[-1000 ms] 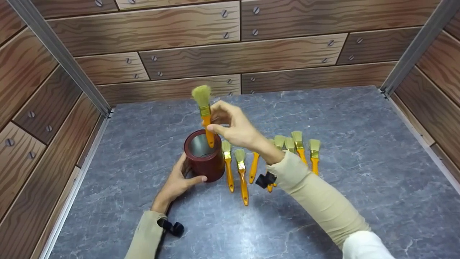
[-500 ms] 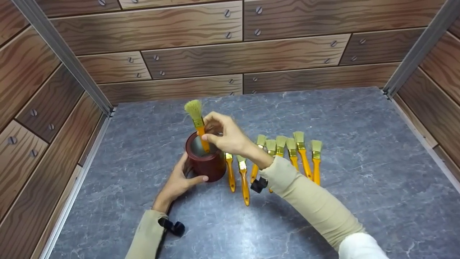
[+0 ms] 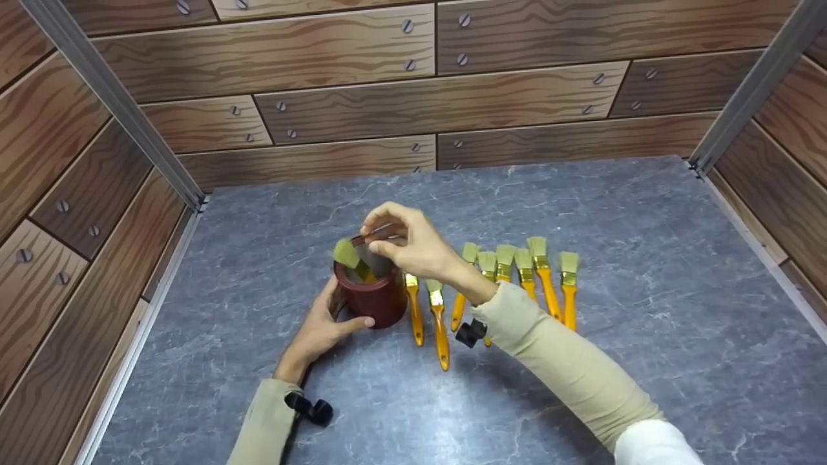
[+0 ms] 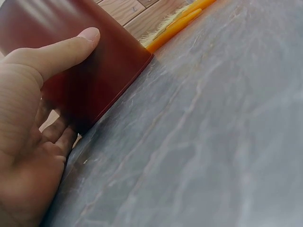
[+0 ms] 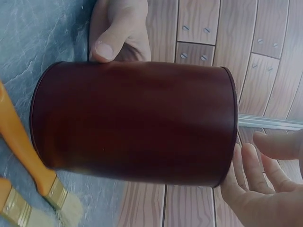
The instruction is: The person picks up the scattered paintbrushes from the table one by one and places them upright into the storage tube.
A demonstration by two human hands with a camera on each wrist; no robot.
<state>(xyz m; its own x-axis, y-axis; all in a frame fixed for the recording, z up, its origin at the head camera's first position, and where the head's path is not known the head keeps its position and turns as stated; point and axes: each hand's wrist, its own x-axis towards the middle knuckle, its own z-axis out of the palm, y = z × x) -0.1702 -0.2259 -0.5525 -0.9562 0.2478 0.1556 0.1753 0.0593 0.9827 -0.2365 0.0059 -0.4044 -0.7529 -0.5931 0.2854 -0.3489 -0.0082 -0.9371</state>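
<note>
A dark red cylindrical can (image 3: pixel 376 302) stands upright on the table, its inside grey. My left hand (image 3: pixel 320 326) grips its left side low down, the thumb across the front, as the left wrist view also shows. One paintbrush (image 3: pixel 347 254) leans inside the can, bristles up over the left rim and the orange handle down inside. Over the can's far right rim is my right hand (image 3: pixel 417 245), fingers loosely bent with nothing between them. In the right wrist view the fingers (image 5: pixel 253 170) are right at the can's rim, the thumb apart from them.
Several paintbrushes with orange handles lie right of the can, bristles away from me; the closest brush (image 3: pixel 413 316) is beside its base. The row runs to a brush (image 3: pixel 568 290) farther right. Wood-patterned walls (image 3: pixel 349 97) enclose the grey marbled table (image 3: pixel 213 310).
My right hand has lowered the paintbrush handle-first into the can and let go of it. The brush has dropped and tipped left against the rim. My left hand stays on the can.
</note>
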